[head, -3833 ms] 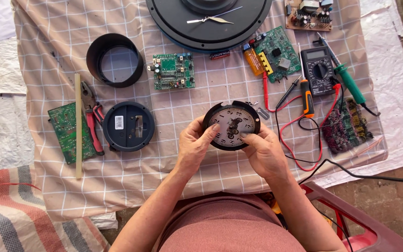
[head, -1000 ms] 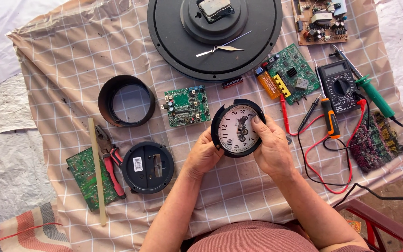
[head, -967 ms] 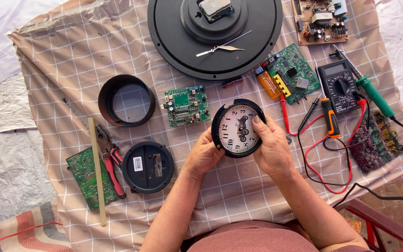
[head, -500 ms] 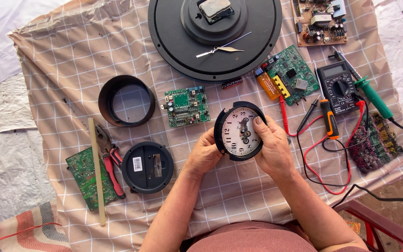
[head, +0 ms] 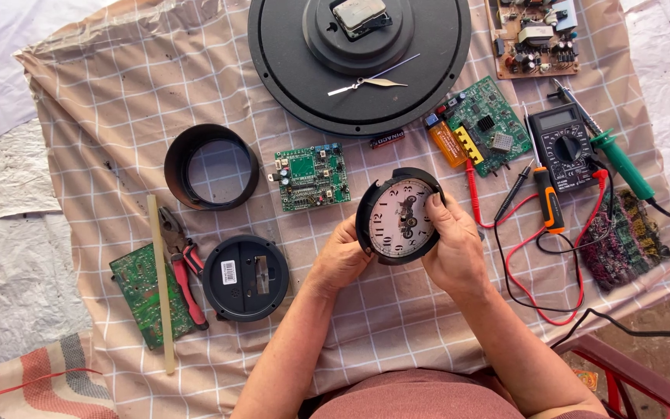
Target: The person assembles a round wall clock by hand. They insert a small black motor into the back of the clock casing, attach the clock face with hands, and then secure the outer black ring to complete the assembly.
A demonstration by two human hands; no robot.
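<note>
We hold the small clock body [head: 398, 217] over the bench [head: 102, 101], left hand [head: 343, 260] closed on its seven o'clock rim, right hand [head: 451, 248] on its three o'clock edge. Its black ring [head: 211, 167] and back cover [head: 246, 278] lie apart at nine o'clock; reassembly seems left.

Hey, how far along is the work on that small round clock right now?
Done: the small clock is apart, with its black ring and round back cover lying separately on the checked cloth. In hand: the left hand and right hand hold the dial unit face up. Left: ring and cover are not yet fitted; the multimeter and pliers lie untouched.
</note>
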